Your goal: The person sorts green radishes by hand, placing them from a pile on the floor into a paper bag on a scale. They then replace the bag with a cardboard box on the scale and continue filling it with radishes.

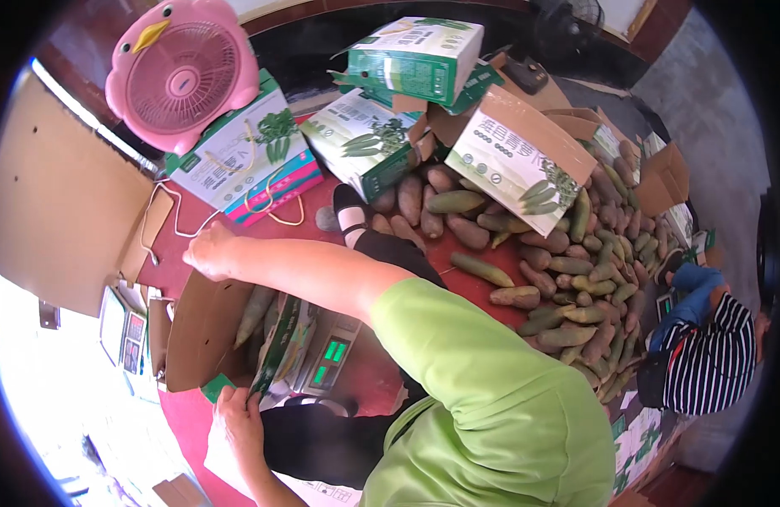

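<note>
The carton (200,329) lies open on a scale (327,359) on the red floor. It is plain brown inside with green print on its flaps, and a few long greenish vegetables (255,311) lie in it. I see the right hand (211,252) curled closed on the carton's far rim. The left hand (236,422) is clamped on a green flap at the near edge.

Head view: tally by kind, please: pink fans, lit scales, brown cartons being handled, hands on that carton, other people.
Pink fan: 1
Lit scale: 1
Brown carton: 1
Hands on it: 2, left hand and right hand
Person in striped top: 1
Total: 6
</note>
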Demonstrator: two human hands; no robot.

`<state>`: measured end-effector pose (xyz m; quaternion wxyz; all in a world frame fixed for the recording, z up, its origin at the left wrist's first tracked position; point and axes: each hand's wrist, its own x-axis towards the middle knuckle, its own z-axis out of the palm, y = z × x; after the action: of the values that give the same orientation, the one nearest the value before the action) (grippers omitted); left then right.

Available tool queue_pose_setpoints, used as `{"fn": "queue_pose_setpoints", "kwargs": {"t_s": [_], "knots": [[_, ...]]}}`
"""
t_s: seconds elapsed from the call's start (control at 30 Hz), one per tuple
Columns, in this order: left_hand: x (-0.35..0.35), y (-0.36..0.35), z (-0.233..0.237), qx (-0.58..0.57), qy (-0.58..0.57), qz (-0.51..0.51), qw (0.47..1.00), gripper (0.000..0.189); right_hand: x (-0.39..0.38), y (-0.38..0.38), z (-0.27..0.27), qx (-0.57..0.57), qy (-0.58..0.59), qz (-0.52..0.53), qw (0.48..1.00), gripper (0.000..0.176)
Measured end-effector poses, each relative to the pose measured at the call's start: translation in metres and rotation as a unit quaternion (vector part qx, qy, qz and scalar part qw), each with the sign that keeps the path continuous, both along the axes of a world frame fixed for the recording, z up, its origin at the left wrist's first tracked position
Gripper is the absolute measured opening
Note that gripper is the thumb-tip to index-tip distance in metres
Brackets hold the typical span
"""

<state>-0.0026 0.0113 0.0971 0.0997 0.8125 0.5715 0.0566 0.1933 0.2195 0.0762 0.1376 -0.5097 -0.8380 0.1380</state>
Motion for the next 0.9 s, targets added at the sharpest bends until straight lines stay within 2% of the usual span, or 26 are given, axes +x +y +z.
{"fn": "queue_pose_setpoints", "kwargs": {"t_s": [0.07, 0.17, 0.27, 0.37, 0.47, 0.67, 0.8, 0.9], "knots": [[-0.002, 0.001, -0.001, -0.004, 0.002, 0.012, 1.000, 0.010, -0.008, 0.012, -0.021, 0.051, -0.060, -0.021, 0.997, 0.019], [-0.007, 0.002, -0.003, 0.008, 0.023, -0.004, 1.000, 0.012, -0.009, 0.018, -0.034, 0.095, -0.052, -0.026, 0.994, 0.014], [-0.008, 0.002, -0.003, 0.018, 0.018, -0.017, 1.000, 0.012, -0.008, 0.021, -0.038, 0.102, -0.059, -0.024, 0.993, 0.015], [-0.011, 0.002, -0.001, 0.038, 0.023, -0.009, 0.999, 0.012, -0.008, 0.010, -0.019, 0.082, -0.090, -0.005, 0.993, 0.019], [-0.027, 0.002, -0.006, 0.067, -0.012, -0.018, 0.997, 0.012, -0.018, 0.011, -0.020, 0.132, -0.099, 0.015, 0.986, 0.017], [-0.093, -0.013, -0.010, 0.103, -0.032, 0.065, 0.992, 0.011, -0.057, -0.001, 0.018, 0.147, -0.121, 0.064, 0.980, 0.017], [-0.145, -0.041, -0.012, 0.146, -0.074, 0.120, 0.979, 0.010, -0.106, -0.014, 0.032, 0.182, -0.077, 0.110, 0.974, 0.014], [-0.177, -0.069, -0.013, 0.162, -0.057, 0.149, 0.974, 0.012, -0.146, -0.024, 0.034, 0.197, -0.056, 0.151, 0.967, 0.015]]}}
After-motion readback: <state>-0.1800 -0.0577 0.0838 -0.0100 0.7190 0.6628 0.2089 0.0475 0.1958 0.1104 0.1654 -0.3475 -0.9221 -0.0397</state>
